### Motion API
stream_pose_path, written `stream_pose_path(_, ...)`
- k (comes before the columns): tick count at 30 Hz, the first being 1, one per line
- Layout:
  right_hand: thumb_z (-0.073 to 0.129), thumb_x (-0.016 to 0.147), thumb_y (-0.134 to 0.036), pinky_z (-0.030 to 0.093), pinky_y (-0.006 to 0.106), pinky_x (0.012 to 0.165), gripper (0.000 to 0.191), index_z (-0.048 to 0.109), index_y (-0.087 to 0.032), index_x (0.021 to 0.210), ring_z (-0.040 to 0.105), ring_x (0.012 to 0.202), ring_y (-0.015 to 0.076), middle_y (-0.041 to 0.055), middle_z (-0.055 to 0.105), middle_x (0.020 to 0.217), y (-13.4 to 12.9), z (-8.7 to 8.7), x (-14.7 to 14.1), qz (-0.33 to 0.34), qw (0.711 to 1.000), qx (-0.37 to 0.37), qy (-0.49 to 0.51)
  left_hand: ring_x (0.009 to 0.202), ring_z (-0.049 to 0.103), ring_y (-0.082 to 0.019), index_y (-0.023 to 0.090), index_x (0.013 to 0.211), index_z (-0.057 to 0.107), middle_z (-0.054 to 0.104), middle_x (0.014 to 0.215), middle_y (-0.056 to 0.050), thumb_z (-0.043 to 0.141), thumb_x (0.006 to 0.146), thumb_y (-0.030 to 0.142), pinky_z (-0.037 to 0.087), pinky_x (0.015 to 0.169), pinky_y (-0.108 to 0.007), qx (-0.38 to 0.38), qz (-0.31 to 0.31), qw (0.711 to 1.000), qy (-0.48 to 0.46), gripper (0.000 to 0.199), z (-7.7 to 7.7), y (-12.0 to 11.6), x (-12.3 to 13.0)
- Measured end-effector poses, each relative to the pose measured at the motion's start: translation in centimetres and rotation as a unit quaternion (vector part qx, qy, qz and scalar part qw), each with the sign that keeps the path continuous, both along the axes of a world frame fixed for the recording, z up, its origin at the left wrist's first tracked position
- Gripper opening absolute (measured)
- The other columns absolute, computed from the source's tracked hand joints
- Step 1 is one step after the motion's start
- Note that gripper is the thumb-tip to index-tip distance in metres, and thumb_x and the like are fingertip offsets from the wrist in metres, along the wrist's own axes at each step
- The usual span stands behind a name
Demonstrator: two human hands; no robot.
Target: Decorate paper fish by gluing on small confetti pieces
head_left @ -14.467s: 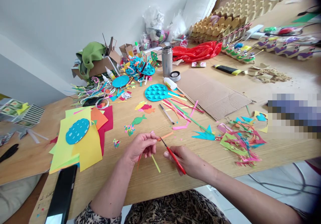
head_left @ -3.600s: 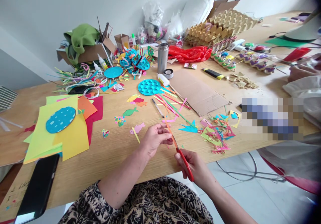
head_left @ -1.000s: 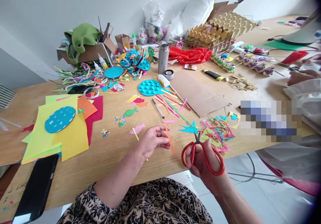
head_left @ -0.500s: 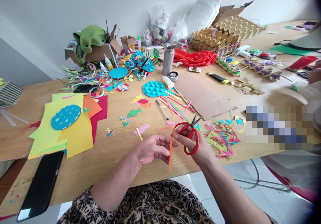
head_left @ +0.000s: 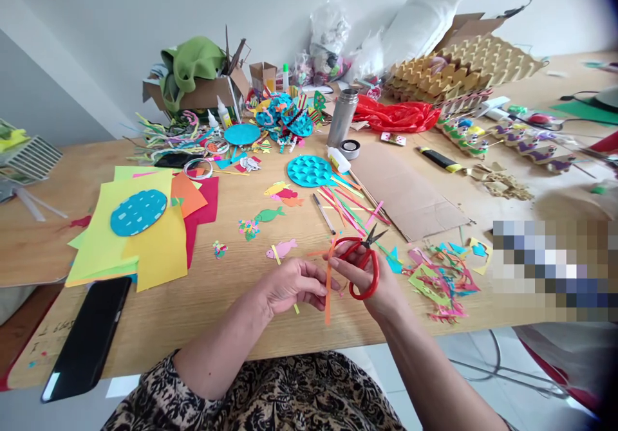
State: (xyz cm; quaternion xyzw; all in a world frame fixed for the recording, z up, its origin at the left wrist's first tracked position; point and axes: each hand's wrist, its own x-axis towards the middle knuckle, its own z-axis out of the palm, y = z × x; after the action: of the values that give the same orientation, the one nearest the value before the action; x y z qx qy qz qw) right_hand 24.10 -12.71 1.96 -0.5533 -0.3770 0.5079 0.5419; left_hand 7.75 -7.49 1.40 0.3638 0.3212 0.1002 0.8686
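Note:
My left hand (head_left: 300,284) pinches a narrow orange paper strip (head_left: 328,305) upright over the table's front part. Around the red-handled scissors (head_left: 371,280) my right hand (head_left: 381,296) is closed, the blades slightly apart and pointing away to the right. The right thumb and fingertips also touch the strip's upper end. Just beyond my left hand lies a pink paper fish (head_left: 284,248) with a yellow strip (head_left: 275,255) across it. Another yellow end (head_left: 296,308) shows below the left hand. Paper strips (head_left: 345,209) and a pen (head_left: 323,213) lie beyond the scissors.
Coloured paper sheets (head_left: 99,251) and a black phone (head_left: 87,341) lie left. Paper scraps (head_left: 449,276) lie right, beside a cardboard sheet (head_left: 410,199). Farther back stand a metal flask (head_left: 342,119), a blue textured disc (head_left: 309,170) and egg trays (head_left: 463,64). A blurred person sits at the right.
The view has shifted, so the table's things sit farther right. Both hands keep hold of the strip and scissors, almost unmoved. A yellow strip's end now shows below my left hand.

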Motion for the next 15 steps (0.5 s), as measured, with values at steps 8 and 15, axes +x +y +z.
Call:
stream_pose_path(8,0.079,0.066,-0.034,0.04,0.027,0.057,0.025,0.059,-0.02,0.072,0.052,0.064,0.0144,0.0,0.058,0.067,0.7,0.2,-0.7,-0.047,0.999,0.008,-0.026,0.05,0.057,-0.009,0.012,0.077,0.075,0.064,0.062,-0.002,0.08,0.056,0.028,0.047,0.056,-0.024,0.018,0.031,0.999,0.017,0.027,0.0,0.3,-0.3)
stream_pose_path(15,0.077,0.069,-0.036,0.042,0.028,0.059,0.026,0.058,-0.02,0.075,0.055,0.065,0.0162,0.0015,0.061,0.072,0.7,-0.1,-1.5,-0.082,0.996,0.021,-0.033,0.052,0.053,-0.008,0.013,0.07,0.071,0.061,0.061,0.0,0.083,0.054,0.033,0.041,0.052,-0.022,0.038,0.102,0.993,0.04,0.029,0.1,0.5,0.2)
